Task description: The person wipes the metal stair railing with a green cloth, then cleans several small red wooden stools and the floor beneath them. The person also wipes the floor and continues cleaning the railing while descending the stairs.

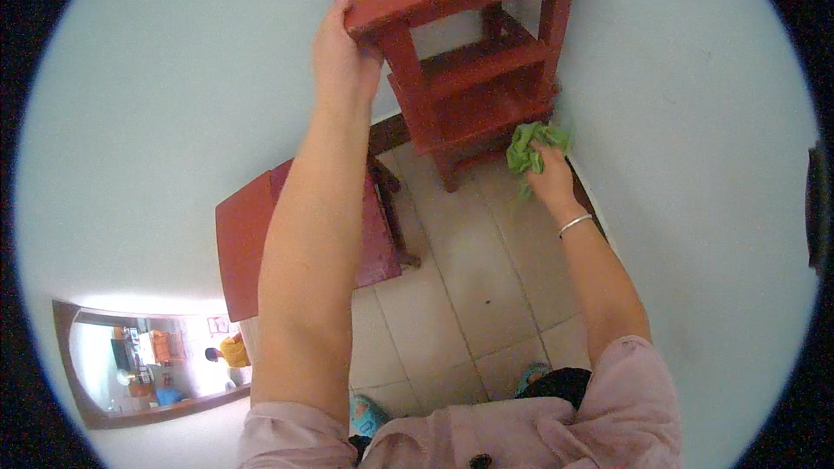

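Note:
A red-painted wooden stand (488, 78) with a curved top and lower shelves rises in the corner between two walls. My left hand (345, 52) grips the near left corner of its top, the thumb along the edge and most fingers hidden underneath. Bunched in my right hand (552, 176) is a green cloth (531, 143), slightly blurred. The cloth is beside the lower right part of the stand, close to the right wall; whether it touches the wood I cannot tell.
Behind my left forearm stands a second red piece of furniture (244, 241), partly hidden. Pale walls (690, 176) flank the tiled floor (469, 286). Through a brown-framed doorway (71, 365) at lower left, a person in yellow (233, 352) is in a farther room.

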### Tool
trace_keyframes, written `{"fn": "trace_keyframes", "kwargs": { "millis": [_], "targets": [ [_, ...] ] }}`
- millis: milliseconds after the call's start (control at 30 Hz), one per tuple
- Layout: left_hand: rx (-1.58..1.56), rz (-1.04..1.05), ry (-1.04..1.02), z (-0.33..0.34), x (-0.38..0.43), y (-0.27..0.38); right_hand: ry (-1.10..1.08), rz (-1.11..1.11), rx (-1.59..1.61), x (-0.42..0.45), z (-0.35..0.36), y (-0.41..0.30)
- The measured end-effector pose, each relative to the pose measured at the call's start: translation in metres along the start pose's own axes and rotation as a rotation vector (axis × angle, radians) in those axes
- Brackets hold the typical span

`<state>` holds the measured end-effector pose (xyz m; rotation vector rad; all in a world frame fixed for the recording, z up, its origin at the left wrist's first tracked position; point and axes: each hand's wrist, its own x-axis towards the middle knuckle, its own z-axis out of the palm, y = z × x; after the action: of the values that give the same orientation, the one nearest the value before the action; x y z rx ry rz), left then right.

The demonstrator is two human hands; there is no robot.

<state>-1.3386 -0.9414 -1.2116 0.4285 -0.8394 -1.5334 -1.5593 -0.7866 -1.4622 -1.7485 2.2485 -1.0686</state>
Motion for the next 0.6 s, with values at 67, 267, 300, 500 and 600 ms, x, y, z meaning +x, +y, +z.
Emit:
{"fn": "trace_keyframes", "kwargs": {
  "millis": [67, 267, 300, 500, 600],
  "targets": [
    [0.014, -0.018, 0.025, -0.005, -0.006, 0.0, -0.107, 0.061, 0.094, -0.023, 0.0, 0.003],
    [-0.051, -0.013, 0.005, 0.003, -0.003, 0.011, -0.201, 0.594, 0.928, -0.047, -0.001, -0.01],
    [-0.045, -0.01, 0.002, 0.003, -0.002, 0.011, -0.192, 0.64, 0.975, -0.044, -0.003, -0.015],
    [0.284, -0.012, 0.334, -0.02, -0.013, 0.0, -0.055, 0.841, 1.504, -0.018, -0.043, -0.024],
    [0.512, -0.287, 0.491, -0.094, -0.031, -0.039, 0.023, 0.735, 1.41, -0.006, -0.032, -0.02]
  ]
}}
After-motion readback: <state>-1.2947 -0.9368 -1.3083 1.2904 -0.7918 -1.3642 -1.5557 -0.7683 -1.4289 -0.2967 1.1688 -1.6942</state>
